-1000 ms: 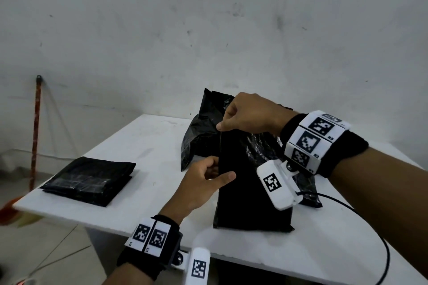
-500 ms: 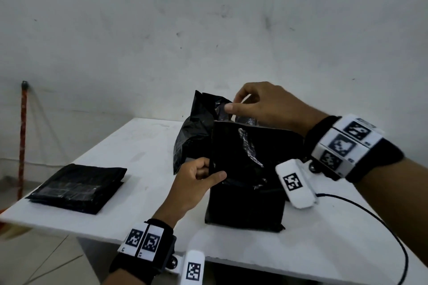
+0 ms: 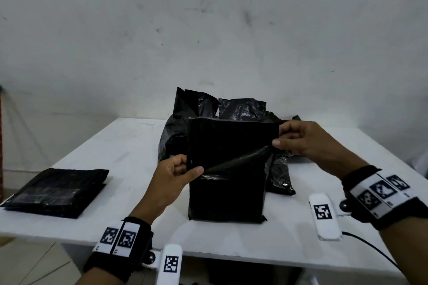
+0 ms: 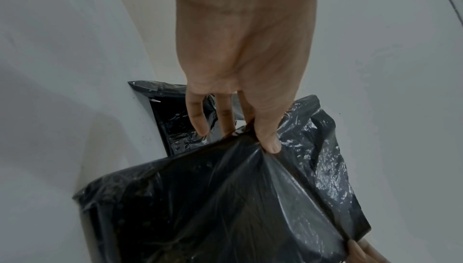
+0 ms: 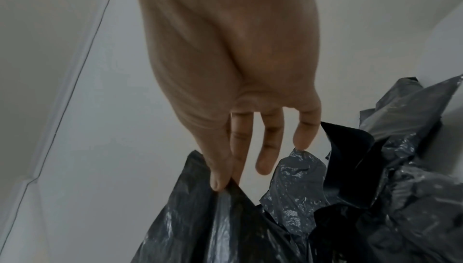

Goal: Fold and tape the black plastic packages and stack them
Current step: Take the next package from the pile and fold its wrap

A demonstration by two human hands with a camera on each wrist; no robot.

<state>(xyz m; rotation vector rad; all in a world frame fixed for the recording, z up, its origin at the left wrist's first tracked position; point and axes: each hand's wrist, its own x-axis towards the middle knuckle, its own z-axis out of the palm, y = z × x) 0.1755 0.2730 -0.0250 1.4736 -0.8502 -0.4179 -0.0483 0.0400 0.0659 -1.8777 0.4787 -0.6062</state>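
- The black plastic package [image 3: 225, 183] is stood upright at the centre of the head view, on the white table [image 3: 289, 238], with its top flap folded toward the camera.
- Its film is judged thin, soft, light and slippery, while the contents look flat and stiff; the flap's edges are judged the best places to take hold.
- The left hand [image 3: 171, 180] is closed on the flap's left edge, pinched between thumb and fingers.
- The right hand [image 3: 308, 139] is closed on the flap's right corner, thumb against forefinger; in the right wrist view the other fingers [image 5: 268, 148] are seen extended and spread.
- Crumpled black bags [image 3: 208, 109] are heaped just behind the package.
- A flat stack of finished packages [image 3: 58, 190] is seen at the left of the frame, well apart.
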